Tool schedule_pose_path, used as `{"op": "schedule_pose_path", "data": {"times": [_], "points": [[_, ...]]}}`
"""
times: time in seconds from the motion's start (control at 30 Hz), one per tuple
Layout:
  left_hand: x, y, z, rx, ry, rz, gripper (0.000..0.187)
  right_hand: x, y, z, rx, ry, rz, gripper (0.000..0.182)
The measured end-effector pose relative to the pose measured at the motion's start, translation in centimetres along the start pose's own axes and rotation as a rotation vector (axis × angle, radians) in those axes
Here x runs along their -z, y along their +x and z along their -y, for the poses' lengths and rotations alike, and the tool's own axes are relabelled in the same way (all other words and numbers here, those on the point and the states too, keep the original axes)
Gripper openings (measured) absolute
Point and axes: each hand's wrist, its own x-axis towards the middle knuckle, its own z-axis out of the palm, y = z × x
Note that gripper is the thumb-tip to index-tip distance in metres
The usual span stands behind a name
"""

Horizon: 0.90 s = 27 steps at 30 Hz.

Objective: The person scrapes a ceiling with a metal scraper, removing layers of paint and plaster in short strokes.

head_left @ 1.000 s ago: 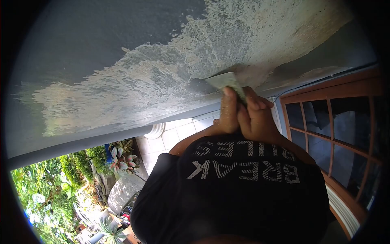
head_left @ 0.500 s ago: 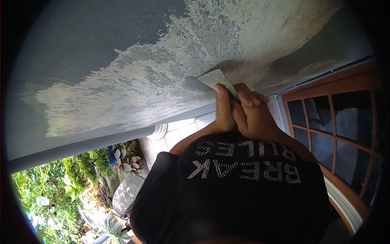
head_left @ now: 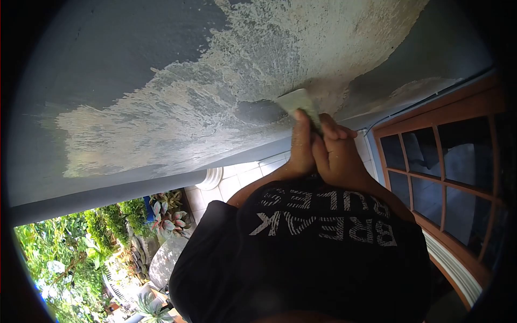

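In the head view, a flat pale scraper (head_left: 295, 100) lies with its broad edge against a grey painted wall (head_left: 124, 48). My left hand (head_left: 301, 142) is closed on it, one fingertip pressed on the face of the blade. My right hand (head_left: 339, 151) is closed around its lower part from the right, fingers curled; the handle itself is hidden. Both hands touch each other. Around the blade, the wall has a rough, pale, patchy area (head_left: 177, 113). A smooth dark grey spot (head_left: 259, 112) shows just left of the blade.
A brown-framed window (head_left: 444, 177) with several panes is on the right, with a thin dark cable (head_left: 414, 106) along the wall above it. At lower left are garden plants (head_left: 59, 258) and a large rock (head_left: 168, 258). A white column base (head_left: 210, 177) stands on floor tiles (head_left: 231, 185).
Both hands and the scraper have moved slightly right, and the blade has turned. More of the dark grey spot left of the blade now shows. The view has shifted a little.
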Motion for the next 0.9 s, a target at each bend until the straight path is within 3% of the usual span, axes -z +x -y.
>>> {"op": "schedule_pose_path", "data": {"times": [0.17, 0.27, 0.37, 0.5, 0.53, 0.6, 0.7, 0.77, 0.8, 0.9], "points": [[-0.3, -0.1, -0.3, -0.028, 0.026, -0.047, 0.068, -0.2, -0.1, -0.4, -0.060, 0.012, 0.036, 0.025], [-0.6, 0.1, 0.1, 0.019, 0.090, -0.015, 0.068, 0.5, -0.4, -0.1, -0.021, -0.010, -0.019, 0.025], [0.8, -0.2, -0.1, -0.049, -0.030, -0.040, 0.069, -0.6, 0.7, 0.2, 0.060, 0.039, -0.006, 0.025], [0.0, -0.6, -1.4, -0.094, 0.047, -0.093, 0.069, -1.2, 1.2, 0.0, 0.071, 0.099, 0.034, 0.020], [0.6, -0.3, -0.5, -0.071, -0.029, 0.007, 0.069, -0.9, 1.0, -0.1, 0.074, 0.075, 0.015, 0.022], [0.1, -0.1, -0.4, -0.036, 0.043, 0.014, 0.069, -0.1, 0.1, -0.5, 0.074, 0.020, -0.022, 0.027], [0.3, -0.3, -0.9, -0.064, 0.027, -0.053, 0.069, -1.5, 1.1, -0.7, 0.195, -0.010, -0.052, 0.027], [0.9, -0.5, -1.8, -0.143, 0.024, -0.106, 0.069, -1.3, 1.8, 0.0, 0.049, 0.047, 0.100, 0.027], [0.9, -0.8, -1.7, -0.128, 0.021, -0.072, 0.069, -1.3, 1.9, 0.4, -0.024, 0.079, 0.179, 0.028], [0.9, -0.3, -1.0, -0.087, 0.006, 0.058, 0.070, -0.8, 0.6, 0.0, 0.100, 0.024, 0.052, 0.031]]}}
